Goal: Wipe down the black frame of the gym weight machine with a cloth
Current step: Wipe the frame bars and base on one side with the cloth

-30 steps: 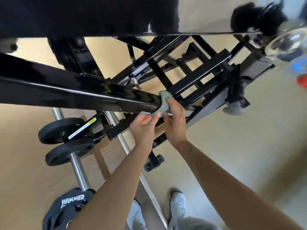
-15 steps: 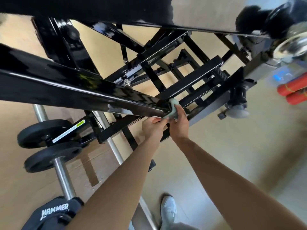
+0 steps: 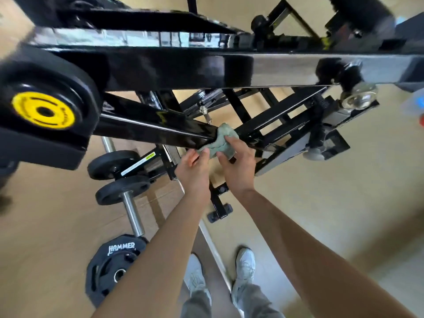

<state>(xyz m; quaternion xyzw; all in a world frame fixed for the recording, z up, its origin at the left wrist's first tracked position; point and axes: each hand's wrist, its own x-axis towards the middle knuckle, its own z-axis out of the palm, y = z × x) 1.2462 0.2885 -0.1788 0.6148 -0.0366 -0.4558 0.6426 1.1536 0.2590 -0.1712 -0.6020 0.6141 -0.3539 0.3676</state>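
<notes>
A crumpled grey-green cloth (image 3: 221,141) lies against the lower end of a glossy black frame beam (image 3: 158,127) that slopes down from the left. My right hand (image 3: 238,164) grips the cloth's right side with curled fingers. My left hand (image 3: 195,168) pinches the cloth's lower left edge just under the beam. A thick black beam (image 3: 174,67) of the same machine crosses the top of the view, with a yellow-capped pivot (image 3: 43,111) at its left end.
Black cross bars (image 3: 275,120) of the frame run behind the hands. Black weight plates on a chrome bar (image 3: 130,207) stand at the left, above a "Hammer" plate (image 3: 112,269) on the tan floor. My white shoes (image 3: 245,265) are below.
The view has tilted up, bringing the thick upper beam and yellow pivot into sight. The cloth has opened out more between both hands and sits higher on the sloping beam's end.
</notes>
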